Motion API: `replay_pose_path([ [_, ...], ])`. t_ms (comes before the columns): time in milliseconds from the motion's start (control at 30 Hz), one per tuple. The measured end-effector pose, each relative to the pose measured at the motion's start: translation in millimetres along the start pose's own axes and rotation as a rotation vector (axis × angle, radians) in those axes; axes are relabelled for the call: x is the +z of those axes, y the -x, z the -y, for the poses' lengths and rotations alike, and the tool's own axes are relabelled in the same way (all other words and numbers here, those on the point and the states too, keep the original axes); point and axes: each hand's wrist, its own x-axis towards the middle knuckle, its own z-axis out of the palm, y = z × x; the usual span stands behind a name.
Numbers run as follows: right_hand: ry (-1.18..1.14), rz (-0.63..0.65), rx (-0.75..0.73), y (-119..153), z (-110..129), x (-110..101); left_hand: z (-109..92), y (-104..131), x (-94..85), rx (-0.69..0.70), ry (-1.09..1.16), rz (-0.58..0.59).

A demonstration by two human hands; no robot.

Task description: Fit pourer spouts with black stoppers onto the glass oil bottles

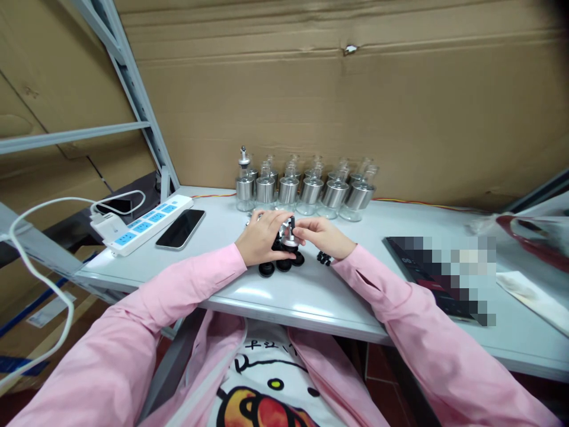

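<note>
– Pink sleeves (191,284) nearest the lens, printed shirt (275,385) between. Pourer?
– Silver-and-black pourer (291,238), between both hands' fingers.
– Axis?
– Near vertical. Narrow black tip up, wide collar down.
– Grip?
– Left hand (261,238) grasps it, fingers curled by the tip, thumb at the collar. Right hand (326,236) has fingertips on its side.
– Around?
– Black caps (267,269) just below left fingers, small black pieces (324,258) below right hand, steel-sleeved bottles (288,191) beyond fingertips.

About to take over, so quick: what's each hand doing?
Left hand: closed on the silver-and-black spout.
Right hand: fingers at the spout's upper part; whether they grip cannot be told.
</note>
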Motion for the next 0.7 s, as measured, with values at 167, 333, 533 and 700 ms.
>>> replay_pose_path([
  [167,-0.014,0.005,0.012,-0.4,0.9,0.7,-0.1,0.6,1.2,0.023,0.019,-0.04],
  [333,-0.055,-0.003,0.03,1.6,3.1,-1.7,0.9,0.3,0.9,0.004,0.04,-0.036],
  [533,-0.076,0.001,0.029,1.5,2.1,-2.1,1.1,0.9,1.3,0.013,0.061,-0.033],
  [700,-0.098,0.005,0.027,1.7,1.9,-1.8,1.6,2.0,1.9,0.038,0.08,-0.045],
])
